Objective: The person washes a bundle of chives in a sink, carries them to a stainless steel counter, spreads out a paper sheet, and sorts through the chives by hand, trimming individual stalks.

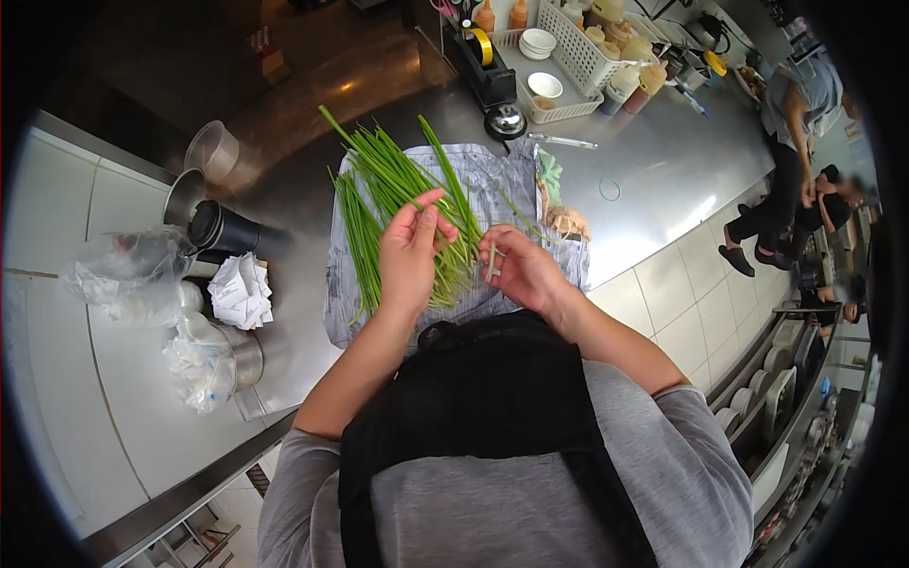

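The metal counter (pixel 677 166) gleams over there; a wrinkled grey sheet (pixel 338 303) lies on it, bearing long green stalks (pixel 393 170); past the sheet sit a black tape dispenser (pixel 492 85), a bell (pixel 505 122) and a white tray (pixel 568 111); a pen (pixel 566 141) rests nearby.

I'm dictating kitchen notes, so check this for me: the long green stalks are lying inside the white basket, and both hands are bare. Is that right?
Not quite. The head view shows the green stalks lying on a gray sheet spread over the metal counter. The left hand and right hand are bare, as you said.
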A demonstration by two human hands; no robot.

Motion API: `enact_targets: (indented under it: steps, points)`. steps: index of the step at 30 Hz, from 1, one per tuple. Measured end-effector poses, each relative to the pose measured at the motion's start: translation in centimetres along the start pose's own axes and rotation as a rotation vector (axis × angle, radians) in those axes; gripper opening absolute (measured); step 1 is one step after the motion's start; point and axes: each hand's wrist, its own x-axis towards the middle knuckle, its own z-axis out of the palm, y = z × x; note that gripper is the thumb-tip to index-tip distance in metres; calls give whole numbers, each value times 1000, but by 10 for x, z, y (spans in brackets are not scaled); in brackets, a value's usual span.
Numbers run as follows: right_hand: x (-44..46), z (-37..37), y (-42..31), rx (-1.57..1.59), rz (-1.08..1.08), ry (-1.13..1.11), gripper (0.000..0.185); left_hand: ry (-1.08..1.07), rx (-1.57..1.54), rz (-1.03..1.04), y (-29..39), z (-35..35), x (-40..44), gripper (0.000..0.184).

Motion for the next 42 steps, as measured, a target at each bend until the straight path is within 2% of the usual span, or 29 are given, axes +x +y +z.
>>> enact_targets:
  steps: [2,7,10,12,13,16,17,19,23,25,26,27,28,29,30,31,32,33,35,38,39,40,42]
  points:
    - [4,-5,-6,179,-36,119,5,-3,33,9,2,-1,0,26]
    - [3,-13,-24,111,-85,129,3,-4,114,-29,7,-1,-1,29]
    - [-1,-15,-26,89,-64,14,5,3,69,-33,5,-1,0,30]
    - [-4,-13,-25,-101,-67,-19,10,4,100,-48,3,-1,0,29]
    - [-5,-12,-25,-98,-67,-10,10,-1,98,-57,0,0,1,29]
    - [-4,-16,-25,-398,-182,140,15,-176,317,-220,-17,3,1,26]
    - [-4,-17,-25,-396,-180,143,15,-177,317,-224,-29,6,-1,26]
    - [-4,-18,-25,-708,-134,175,19,-364,362,-344,-56,11,-6,27]
    - [24,-41,-14,-743,-186,85,21,-374,380,-318,-75,22,-4,28]
    - [42,-46,-23,-1078,-672,179,22,-479,477,-345,-71,19,6,25]
    - [48,-42,-32,-1076,-667,178,22,-465,630,-304,-65,21,10,22]
    - [51,-36,-45,-1299,-640,280,22,-464,632,-309,-66,17,18,22]
    - [55,-32,-51,-1521,-604,386,22,-411,802,-56,-68,13,27,22]
    - [61,-34,-50,-1517,-599,388,22,-352,962,203,-72,8,36,21]
    - [68,-38,-48,-1737,-550,417,21,-355,963,201,-77,2,48,21]
    - [73,-42,-45,-1957,-496,445,21,-319,1070,290,-82,-4,61,23]
    - [77,-47,-41,-1958,-498,446,21,-279,1176,380,-87,-10,69,25]
    - [81,-53,-37,-1996,-440,458,19,-277,1175,381,-87,-15,70,25]
    - [87,-64,-37,-2038,-383,467,18,-265,1341,246,-87,-21,71,26]
    - [81,-82,-46,-1895,-382,442,17,-265,1291,295,-84,-25,64,29]
    - [75,-84,-52,-1735,-414,386,18,-268,1290,291,-81,-27,60,29]
    - [71,-85,-58,-1576,-445,333,19,-297,1314,235,-75,-29,58,29]
    - [69,-88,-64,-1517,-457,340,21,-327,1336,179,-71,-37,56,30]
